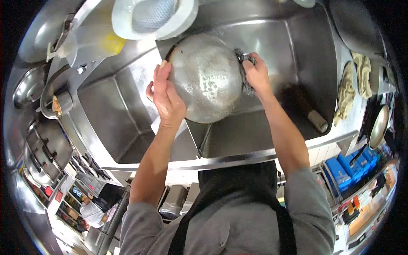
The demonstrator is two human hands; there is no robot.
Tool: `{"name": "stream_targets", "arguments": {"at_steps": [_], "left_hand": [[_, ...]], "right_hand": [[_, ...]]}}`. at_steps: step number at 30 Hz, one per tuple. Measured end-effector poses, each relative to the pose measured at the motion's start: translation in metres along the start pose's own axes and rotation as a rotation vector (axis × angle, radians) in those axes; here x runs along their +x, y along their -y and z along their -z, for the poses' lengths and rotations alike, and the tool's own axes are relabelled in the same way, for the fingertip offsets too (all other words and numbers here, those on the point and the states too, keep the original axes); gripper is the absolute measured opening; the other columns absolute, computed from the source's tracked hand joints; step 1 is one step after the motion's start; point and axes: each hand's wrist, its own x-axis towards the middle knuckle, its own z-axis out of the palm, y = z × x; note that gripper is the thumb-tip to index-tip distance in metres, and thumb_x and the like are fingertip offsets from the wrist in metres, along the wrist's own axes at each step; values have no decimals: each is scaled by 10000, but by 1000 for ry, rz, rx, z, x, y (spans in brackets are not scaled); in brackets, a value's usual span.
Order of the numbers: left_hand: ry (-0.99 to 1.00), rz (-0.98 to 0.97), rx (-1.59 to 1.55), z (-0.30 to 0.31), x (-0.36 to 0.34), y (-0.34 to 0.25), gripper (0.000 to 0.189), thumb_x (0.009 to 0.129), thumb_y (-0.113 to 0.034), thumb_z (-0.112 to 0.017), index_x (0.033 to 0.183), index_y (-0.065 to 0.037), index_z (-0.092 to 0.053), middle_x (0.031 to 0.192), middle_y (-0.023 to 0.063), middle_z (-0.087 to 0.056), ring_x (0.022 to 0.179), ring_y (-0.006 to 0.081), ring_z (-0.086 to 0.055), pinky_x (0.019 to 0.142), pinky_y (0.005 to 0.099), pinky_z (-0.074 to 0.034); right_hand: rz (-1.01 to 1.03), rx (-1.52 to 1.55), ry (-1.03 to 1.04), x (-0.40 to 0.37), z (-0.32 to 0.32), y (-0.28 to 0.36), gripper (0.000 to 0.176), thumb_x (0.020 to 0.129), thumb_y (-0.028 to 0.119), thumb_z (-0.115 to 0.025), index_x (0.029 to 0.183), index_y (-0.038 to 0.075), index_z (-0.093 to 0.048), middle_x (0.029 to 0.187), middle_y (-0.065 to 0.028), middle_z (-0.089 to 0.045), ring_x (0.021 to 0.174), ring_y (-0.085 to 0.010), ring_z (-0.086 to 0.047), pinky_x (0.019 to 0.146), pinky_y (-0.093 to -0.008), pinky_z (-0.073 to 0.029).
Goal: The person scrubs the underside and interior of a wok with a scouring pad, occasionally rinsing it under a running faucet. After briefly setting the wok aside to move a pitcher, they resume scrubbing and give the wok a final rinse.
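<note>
A large round metal pan or bowl (208,78), its outer side up with wet, soapy patches, is over the divider between two steel sink basins. My left hand (167,95) grips its left rim, fingers wrapped over the edge. At the right side of the pan, my right hand (256,74) is closed round a dark metal scouring pad (247,80), which touches the pan's edge. A brush with a wooden handle (317,120) lies in the right basin (272,38).
White container with a mesh insert (154,16) behind the sink; faucet (49,91) at the left. Cloths (346,91) lie on the right ledge, near a frying pan (378,126). Another person (92,213) is far off at lower left.
</note>
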Motion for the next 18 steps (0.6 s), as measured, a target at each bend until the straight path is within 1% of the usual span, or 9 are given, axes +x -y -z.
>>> {"name": "stream_targets", "arguments": {"at_steps": [2,4,6,7,9,10,12,15,18], "left_hand": [[32,19,6,6,-4,-4,491,949,-43,-383,1404,-66,-564,1466,122,-586,1455,305,-428,1160,449,-163],[21,36,49,1,1,-6,490,955,-62,-370,1406,-61,-561,1472,120,-581,1462,313,-419,1176,457,-134],[-17,13,123,1,4,-11,448,991,-90,-381,1373,-36,-607,1411,140,-636,1405,281,-496,1150,385,-207],[-23,3,144,1,4,-10,448,988,-90,-381,1366,-32,-614,1411,140,-636,1406,289,-496,1147,390,-223],[-9,4,158,2,1,-6,449,985,-89,-381,1359,-29,-622,1410,140,-636,1406,297,-495,1144,396,-238],[15,20,107,4,1,-7,468,979,-87,-372,1384,-47,-603,1423,130,-628,1441,312,-449,1167,431,-187],[29,28,56,0,4,-5,489,973,-85,-362,1408,-66,-583,1435,120,-619,1476,327,-403,1190,467,-137],[8,9,-70,-2,2,1,480,986,-94,-362,1412,-73,-582,1449,120,-610,1472,328,-410,1193,455,-132],[-13,17,-38,-5,1,-1,477,993,-99,-356,1413,-77,-582,1461,124,-601,1465,327,-423,1194,451,-125]], "right_hand": [[163,-246,115,-5,-3,34,490,871,254,-625,1276,-20,-628,1131,-192,-724,1014,-259,-687,913,-381,-518],[273,-312,14,-10,-28,83,498,862,268,-633,1267,-23,-630,1081,-187,-733,964,-278,-699,885,-393,-527],[511,-425,200,-13,-42,113,525,855,294,-637,1272,-25,-627,1050,-188,-735,894,-289,-696,835,-402,-533],[512,-421,200,-10,-37,104,525,855,294,-637,1272,-25,-627,1050,-188,-735,894,-289,-696,835,-402,-533],[156,-249,22,-10,-15,53,530,833,330,-625,1253,8,-649,1136,-257,-707,1079,-414,-672,958,-438,-525],[50,-118,-47,-6,-9,16,482,843,286,-613,1223,-9,-641,965,-241,-717,913,-343,-696,836,-398,-539],[-116,157,-70,-17,0,-15,427,849,241,-594,1189,-13,-638,796,-162,-656,760,-226,-621,724,-349,-502],[-63,193,-151,-59,-6,-41,384,852,204,-589,1161,-24,-605,778,-94,-585,745,-160,-537,699,-323,-470],[100,206,-138,-134,-22,-53,260,837,105,-591,1079,12,-565,901,-100,-575,890,-172,-550,818,-349,-487]]}}
